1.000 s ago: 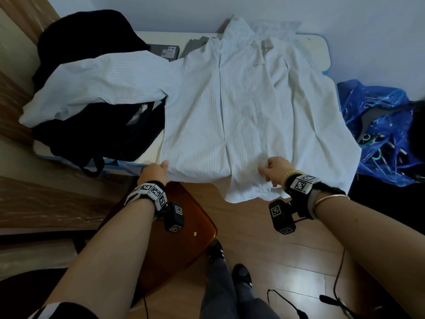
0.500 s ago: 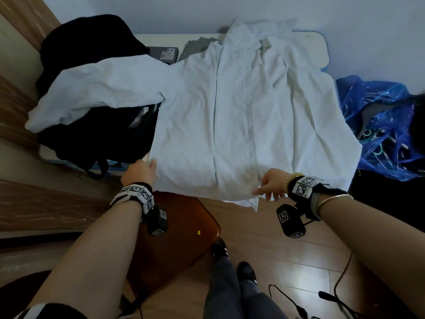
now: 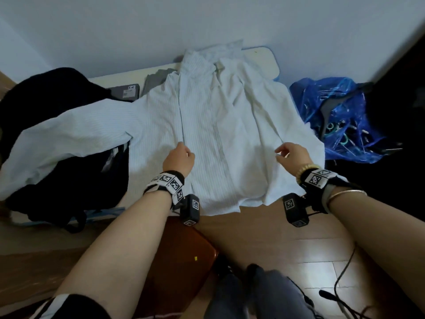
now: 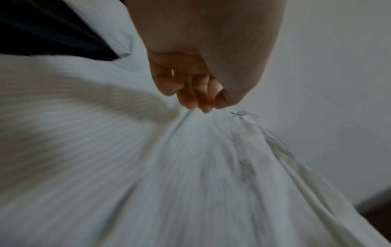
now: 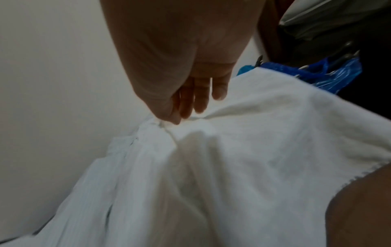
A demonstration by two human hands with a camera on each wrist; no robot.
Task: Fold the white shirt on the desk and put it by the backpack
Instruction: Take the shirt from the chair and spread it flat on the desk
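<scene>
A pale blue-grey wall (image 3: pixel 161 24) stands behind the white desk (image 3: pixel 264 58). The floor (image 3: pixel 299 254) is glossy wood planks, with a brown wooden chair seat (image 3: pixel 184 256) below and a blue plastic bag (image 3: pixel 340 116) at right.

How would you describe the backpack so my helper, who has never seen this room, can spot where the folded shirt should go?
Start at the white desk against the pale wall. At its left end sits the backpack, a bulky black mass with one sleeve of the white shirt draped over it. It is the only black item on the desk; the blue plastic bag lies off the opposite end.
</scene>
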